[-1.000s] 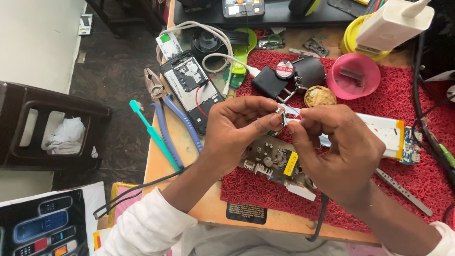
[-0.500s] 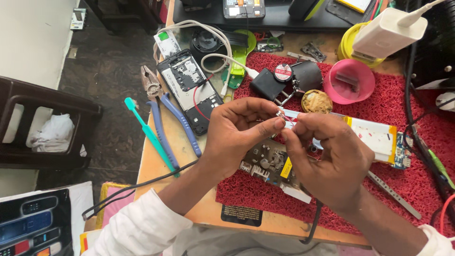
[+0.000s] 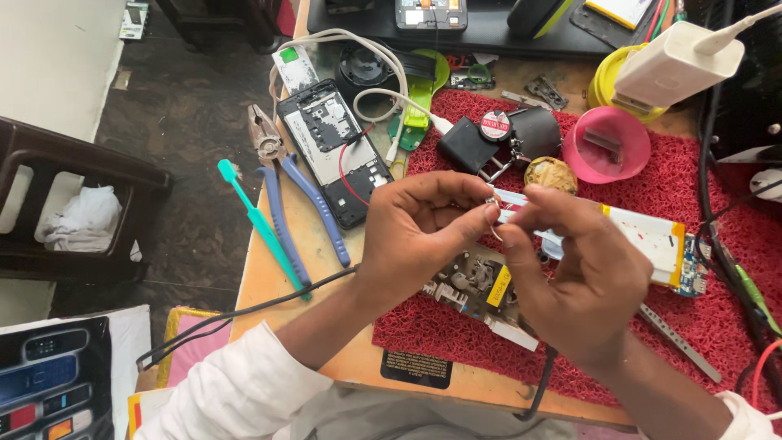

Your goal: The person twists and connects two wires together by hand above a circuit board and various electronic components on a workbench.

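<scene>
Left hand: the left hand point(image 3: 423, 236) is closed to a pinch, thumb and forefinger pressed on a thin wire point(image 3: 494, 228) above the red mat point(image 3: 652, 326).
Right hand: the right hand point(image 3: 582, 273) is likewise pinched shut on the same wire, fingertips meeting those of the left hand.
Location of wire: it is held in the air between both hands, just over the circuit board point(image 3: 476, 285) and in front of the flat battery pack point(image 3: 643, 236). Only a short curl is visible; the rest is hidden by the fingers.
Handling judgement: the wire is judged very light, pliant and easily kinked or snapped. It is best gripped close to the working end, with fingertips only and little force.
Surroundings: an opened phone body point(image 3: 334, 151), blue-handled pliers point(image 3: 289, 187) and a teal toothbrush point(image 3: 261, 224) lie on the desk point(image 3: 281, 285) to the left. A pink bowl point(image 3: 607, 147) and a white charger point(image 3: 676, 65) are noted further back.
</scene>
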